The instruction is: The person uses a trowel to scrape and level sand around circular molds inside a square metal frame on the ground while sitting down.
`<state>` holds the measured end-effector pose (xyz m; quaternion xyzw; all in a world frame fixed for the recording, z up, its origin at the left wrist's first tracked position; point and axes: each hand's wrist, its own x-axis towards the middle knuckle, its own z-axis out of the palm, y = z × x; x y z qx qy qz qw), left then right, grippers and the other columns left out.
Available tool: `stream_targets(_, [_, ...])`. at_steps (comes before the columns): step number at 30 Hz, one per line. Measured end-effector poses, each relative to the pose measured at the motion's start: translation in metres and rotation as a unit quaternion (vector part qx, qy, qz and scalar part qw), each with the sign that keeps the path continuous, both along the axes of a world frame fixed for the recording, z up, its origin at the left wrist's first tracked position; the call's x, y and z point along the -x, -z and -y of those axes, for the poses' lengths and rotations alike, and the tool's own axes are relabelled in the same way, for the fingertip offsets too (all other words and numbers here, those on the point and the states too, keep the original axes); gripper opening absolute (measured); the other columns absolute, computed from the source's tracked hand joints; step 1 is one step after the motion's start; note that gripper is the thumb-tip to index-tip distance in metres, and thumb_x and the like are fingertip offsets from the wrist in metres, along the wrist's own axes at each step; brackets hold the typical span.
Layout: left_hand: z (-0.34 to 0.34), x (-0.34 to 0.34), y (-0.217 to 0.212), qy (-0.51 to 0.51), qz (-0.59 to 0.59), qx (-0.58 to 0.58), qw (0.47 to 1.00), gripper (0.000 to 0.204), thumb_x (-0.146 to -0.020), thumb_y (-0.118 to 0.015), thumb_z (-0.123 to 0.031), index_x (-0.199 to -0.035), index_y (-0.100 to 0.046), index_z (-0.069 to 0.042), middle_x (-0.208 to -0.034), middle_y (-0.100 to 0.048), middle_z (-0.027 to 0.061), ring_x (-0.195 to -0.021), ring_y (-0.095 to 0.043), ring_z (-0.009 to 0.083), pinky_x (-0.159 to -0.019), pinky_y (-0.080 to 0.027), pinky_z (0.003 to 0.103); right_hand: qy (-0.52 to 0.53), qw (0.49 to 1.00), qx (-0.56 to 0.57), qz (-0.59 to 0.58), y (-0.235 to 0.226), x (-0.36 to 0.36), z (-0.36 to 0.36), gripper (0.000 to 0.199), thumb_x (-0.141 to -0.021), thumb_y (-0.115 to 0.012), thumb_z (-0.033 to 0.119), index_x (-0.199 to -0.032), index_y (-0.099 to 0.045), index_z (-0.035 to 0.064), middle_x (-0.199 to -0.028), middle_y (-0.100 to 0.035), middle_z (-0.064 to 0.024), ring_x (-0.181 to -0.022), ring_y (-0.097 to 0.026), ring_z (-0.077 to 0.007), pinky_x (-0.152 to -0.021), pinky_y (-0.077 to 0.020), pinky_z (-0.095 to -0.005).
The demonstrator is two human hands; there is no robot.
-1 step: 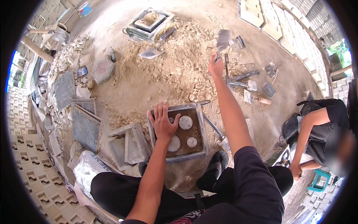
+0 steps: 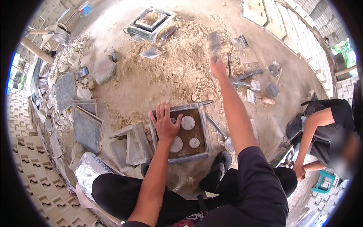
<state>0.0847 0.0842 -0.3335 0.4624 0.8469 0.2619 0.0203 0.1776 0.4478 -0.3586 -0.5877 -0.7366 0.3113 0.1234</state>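
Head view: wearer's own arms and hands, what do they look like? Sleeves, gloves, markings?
Left hand and right hand are ungloved, and both forearms are bare. The right sleeve is dark, loose and plain, ending around the elbow; only a dark edge of the left sleeve shows. No watch, cables or markings visible.

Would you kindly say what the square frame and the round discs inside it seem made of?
Square frame: probably metal, judging by its dull grey, scuffed rim. Round discs: perhaps concrete or dusty metal; their pale, matte, mottled faces leave it open.
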Motion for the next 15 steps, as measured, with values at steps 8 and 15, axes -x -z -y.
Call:
stream_targets(8, [0.006,0.008,-0.002,-0.011,-0.016,0.006,1.000,0.065,-0.080,-0.071,-0.045,-0.133,-0.051,-0.012,-0.140,-0.049,0.0081,-0.137,-0.037,0.0292,-0.117,-0.012,0.055,0.237,0.951,-0.069,-0.185,0.000,0.025,-0.008,0.061,-0.098,-0.041,0.047,-0.100,-0.058,-0.0117,-0.098,-0.064,-0.0336,-0.096,-0.063,-0.0469,-0.086,-0.0488,-0.0504])
stream_targets(15, [0.008,0.011,-0.002,-0.013,-0.003,0.018,1.000,0.065,-0.080,-0.071,-0.045,-0.133,-0.051,-0.012,-0.142,-0.048,0.0088,-0.138,-0.035,0.0297,-0.117,-0.011,0.054,0.150,0.979,0.069,-0.122,0.014,0.015,-0.010,0.068,-0.098,-0.038,0.055,-0.090,-0.066,-0.0061,-0.082,-0.069,-0.0217,-0.076,-0.070,-0.0348,-0.079,-0.0526,-0.0466])
